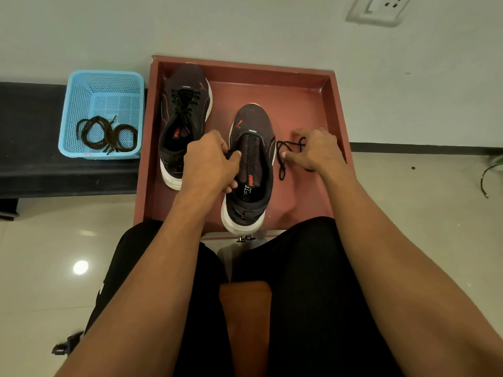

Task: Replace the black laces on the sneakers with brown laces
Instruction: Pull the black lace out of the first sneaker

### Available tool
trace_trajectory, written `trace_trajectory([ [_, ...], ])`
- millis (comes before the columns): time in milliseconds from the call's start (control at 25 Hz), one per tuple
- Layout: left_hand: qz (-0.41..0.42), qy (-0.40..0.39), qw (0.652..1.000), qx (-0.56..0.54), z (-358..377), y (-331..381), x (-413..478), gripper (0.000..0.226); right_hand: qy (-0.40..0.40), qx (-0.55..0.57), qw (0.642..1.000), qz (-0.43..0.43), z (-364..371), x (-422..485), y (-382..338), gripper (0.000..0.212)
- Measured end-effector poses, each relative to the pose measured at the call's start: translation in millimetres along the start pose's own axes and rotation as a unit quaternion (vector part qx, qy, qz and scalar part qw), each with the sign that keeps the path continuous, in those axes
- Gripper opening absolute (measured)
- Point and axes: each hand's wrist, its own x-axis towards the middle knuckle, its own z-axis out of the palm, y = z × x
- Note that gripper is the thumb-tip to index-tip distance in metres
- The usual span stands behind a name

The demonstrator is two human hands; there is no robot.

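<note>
Legibly, "puma" and "SOFT" on sneaker

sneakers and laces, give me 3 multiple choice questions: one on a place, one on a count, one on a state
1. Where are the brown laces?
A in the blue basket
B inside a shoe
C on the floor

2. How many sneakers stand in the red tray?
A one
B two
C three

3. The near sneaker, held by the left hand, is:
A laced in black
B unlaced
C laced in brown

Answers:
1 A, they lie coiled in the basket.
2 B, the far sneaker and the near one.
3 B, its eyelets are bare and the right hand pinches the black lace beside it.
</note>
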Motion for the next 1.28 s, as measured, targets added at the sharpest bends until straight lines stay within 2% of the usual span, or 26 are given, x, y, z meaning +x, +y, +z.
trace_trajectory([
  [80, 0.009, 0.029, 1.000, 0.000, 3.5, 0.0, 0.8, 0.020, 0.018, -0.005, 1.000, -0.018, 1.0, -4.1, 1.2, 0.075],
  [160, 0.021, 0.071, 0.996, 0.051, 4.3, 0.6, 0.9, 0.023, 0.038, -0.013, 0.998, -0.039, 1.5, -8.5, 2.4, 0.067],
  [200, 0.048, 0.108, 0.989, 0.094, 4.6, 3.5, -0.3, 0.024, 0.046, -0.018, 0.998, -0.048, 2.4, -9.8, 4.2, 0.062],
  [280, 0.158, 0.179, 0.962, 0.134, 6.0, 18.2, -5.7, 0.018, 0.052, -0.008, 0.997, -0.060, 2.6, -12.6, 5.7, 0.056],
  [320, 0.223, 0.185, 0.949, 0.128, 11.6, 29.4, -7.6, 0.013, 0.051, 0.006, 0.997, -0.057, 1.6, -13.9, 7.3, 0.057],
  [400, 0.297, 0.117, 0.935, 0.156, 35.5, 55.3, -6.1, 0.013, 0.038, 0.038, 0.997, -0.053, -3.4, -17.0, 12.5, 0.065],
  [440, 0.286, 0.058, 0.936, 0.195, 51.6, 67.0, -2.7, 0.018, 0.025, 0.044, 0.997, -0.053, -6.0, -17.3, 16.3, 0.067],
  [520, 0.207, -0.044, 0.940, 0.269, 82.3, 87.0, 3.4, 0.022, 0.009, 0.027, 0.998, -0.055, -11.8, -15.3, 24.3, 0.057],
  [600, 0.158, -0.086, 0.929, 0.323, 103.3, 93.2, 5.7, 0.020, -0.007, -0.001, 0.999, -0.054, -16.0, -16.8, 29.6, 0.049],
  [640, 0.146, -0.093, 0.922, 0.346, 109.5, 91.5, 6.6, 0.025, -0.016, -0.012, 0.998, -0.058, -15.2, -16.8, 32.4, 0.055],
  [720, 0.128, -0.093, 0.906, 0.392, 118.6, 86.3, 6.3, 0.036, -0.032, -0.026, 0.997, -0.067, -12.1, -15.4, 38.5, 0.064],
  [840, 0.139, -0.083, 0.875, 0.457, 131.7, 80.3, 5.1, 0.039, -0.029, -0.008, 0.997, -0.074, -6.7, -13.3, 44.5, 0.043],
  [920, 0.150, -0.078, 0.869, 0.465, 137.3, 76.4, 7.7, 0.036, -0.012, 0.001, 0.996, -0.088, -2.9, -11.0, 47.8, 0.033],
  [1040, 0.169, -0.058, 0.885, 0.431, 143.5, 66.8, 14.1, 0.029, 0.007, 0.023, 0.995, -0.096, 0.7, -10.9, 50.6, 0.013],
  [1120, 0.186, -0.020, 0.901, 0.391, 149.7, 62.2, 16.8, 0.022, 0.029, 0.058, 0.994, -0.087, 5.6, -9.4, 51.8, 0.032],
  [1160, 0.189, 0.000, 0.912, 0.365, 153.0, 61.8, 18.2, 0.020, 0.039, 0.076, 0.993, -0.079, 8.2, -8.5, 52.2, 0.033],
  [1280, 0.155, 0.028, 0.943, 0.292, 159.3, 69.6, 23.9, 0.021, 0.068, 0.105, 0.990, -0.065, 14.3, 0.6, 51.5, 0.014],
])
